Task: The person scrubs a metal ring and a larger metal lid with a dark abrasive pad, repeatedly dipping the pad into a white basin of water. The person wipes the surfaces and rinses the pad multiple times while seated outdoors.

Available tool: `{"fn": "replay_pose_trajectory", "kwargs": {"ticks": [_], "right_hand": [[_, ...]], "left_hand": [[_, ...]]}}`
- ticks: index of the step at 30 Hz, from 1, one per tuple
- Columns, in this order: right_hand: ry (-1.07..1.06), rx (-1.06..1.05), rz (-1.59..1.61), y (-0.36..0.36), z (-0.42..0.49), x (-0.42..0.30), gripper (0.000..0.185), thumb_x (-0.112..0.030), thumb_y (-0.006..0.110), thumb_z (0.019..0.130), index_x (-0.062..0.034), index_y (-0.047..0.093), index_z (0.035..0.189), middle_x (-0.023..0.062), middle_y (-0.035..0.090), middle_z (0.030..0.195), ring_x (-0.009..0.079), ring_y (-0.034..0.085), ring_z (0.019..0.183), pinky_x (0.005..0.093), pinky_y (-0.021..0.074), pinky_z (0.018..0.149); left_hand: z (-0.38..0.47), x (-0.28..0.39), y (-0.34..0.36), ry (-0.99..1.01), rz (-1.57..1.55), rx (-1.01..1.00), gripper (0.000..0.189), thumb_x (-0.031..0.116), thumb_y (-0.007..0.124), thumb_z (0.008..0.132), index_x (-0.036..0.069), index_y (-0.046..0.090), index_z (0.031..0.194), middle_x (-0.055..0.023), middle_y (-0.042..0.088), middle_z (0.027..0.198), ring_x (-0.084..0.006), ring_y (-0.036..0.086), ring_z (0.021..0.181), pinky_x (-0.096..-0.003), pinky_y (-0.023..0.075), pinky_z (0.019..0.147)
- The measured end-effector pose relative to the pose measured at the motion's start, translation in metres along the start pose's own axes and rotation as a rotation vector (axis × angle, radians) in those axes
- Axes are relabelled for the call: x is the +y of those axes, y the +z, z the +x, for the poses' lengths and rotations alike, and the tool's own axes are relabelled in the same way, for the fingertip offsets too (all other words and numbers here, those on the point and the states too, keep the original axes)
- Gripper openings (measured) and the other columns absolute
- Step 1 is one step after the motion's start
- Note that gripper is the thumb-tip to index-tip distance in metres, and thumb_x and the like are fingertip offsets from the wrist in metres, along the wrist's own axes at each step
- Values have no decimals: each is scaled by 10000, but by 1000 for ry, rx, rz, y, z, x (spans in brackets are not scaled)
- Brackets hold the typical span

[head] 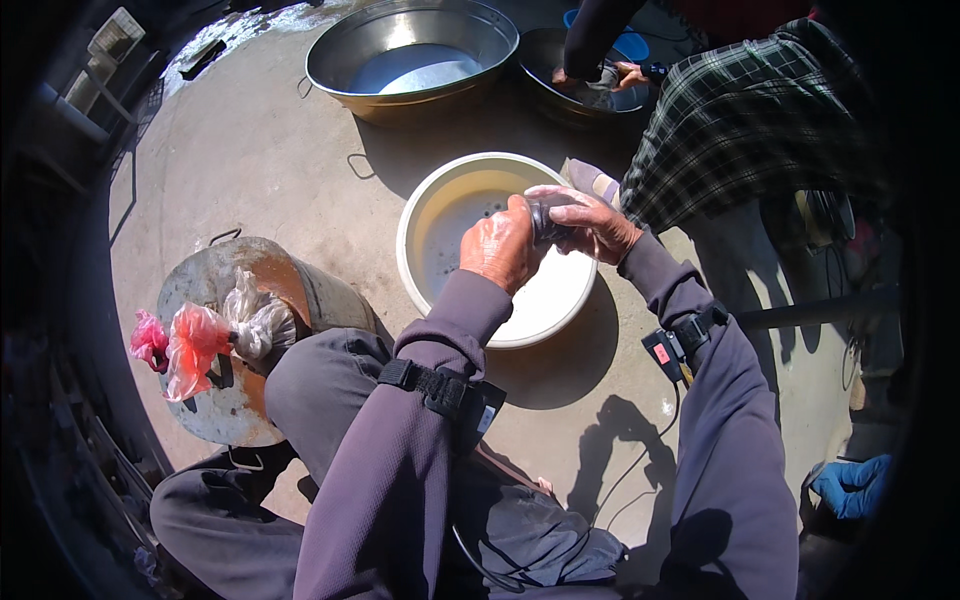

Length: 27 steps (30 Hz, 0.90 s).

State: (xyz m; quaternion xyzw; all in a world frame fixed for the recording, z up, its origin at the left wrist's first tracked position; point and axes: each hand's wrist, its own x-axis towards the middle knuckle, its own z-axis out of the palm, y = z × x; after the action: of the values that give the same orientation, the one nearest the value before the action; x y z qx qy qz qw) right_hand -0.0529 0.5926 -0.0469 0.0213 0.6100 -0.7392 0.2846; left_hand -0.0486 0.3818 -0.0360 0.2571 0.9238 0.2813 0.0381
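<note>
Both my hands meet on a dark, wet-looking object [547,221] over the right half of a cream plastic basin [411,262]. My left hand [499,244] grips its left end, with the thumb on top. My right hand [592,221] wraps round its right side, the fingers lying over it. What the object is I cannot tell, as my fingers cover much of it. Cloudy liquid with small dark specks lies in the basin. Both sleeves are pushed up from the wrists, and a strapped device sits on each forearm.
A large metal tub [412,90] with liquid stands beyond the basin. Right of it, a co-worker's hands [630,76] are in a smaller metal tub [544,82]. A rusty metal drum [337,289] with plastic bags stands at my left knee. A cable runs near my right arm.
</note>
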Motion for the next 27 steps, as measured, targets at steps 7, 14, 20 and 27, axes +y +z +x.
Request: {"fn": "replay_pose_trajectory", "kwargs": {"ticks": [7,14,20,27], "right_hand": [[-169,337,525,46,9,41,526,-422,763,953,-82,606,1324,60,663,1207,170,642,1162,353,540,1022],[-296,265,446,43,23,16,419,-316,751,974,-41,631,1266,59,673,1183,179,662,1091,329,578,934],[-239,130,439,46,32,-13,391,-340,656,1034,-41,636,1286,85,681,1237,201,649,1161,354,519,1022],[-469,332,20,62,49,-49,540,-420,691,997,-38,622,1373,127,679,1272,213,637,1202,355,493,1064]], "left_hand": [[2,-1,16,-57,-350,153,703,269,680,892,-75,403,1439,-344,613,1224,-485,627,1126,-517,519,984],[8,5,1,-92,-373,183,671,299,540,1029,-73,322,1544,-355,623,1267,-474,653,1136,-473,507,1020],[19,21,-28,-287,-494,240,571,213,504,1007,-75,395,1488,-379,635,1214,-479,667,1105,-482,525,998],[5,38,-84,-306,-663,377,619,205,534,949,-136,413,1452,-375,520,1369,-487,642,1154,-482,511,1058]]}}
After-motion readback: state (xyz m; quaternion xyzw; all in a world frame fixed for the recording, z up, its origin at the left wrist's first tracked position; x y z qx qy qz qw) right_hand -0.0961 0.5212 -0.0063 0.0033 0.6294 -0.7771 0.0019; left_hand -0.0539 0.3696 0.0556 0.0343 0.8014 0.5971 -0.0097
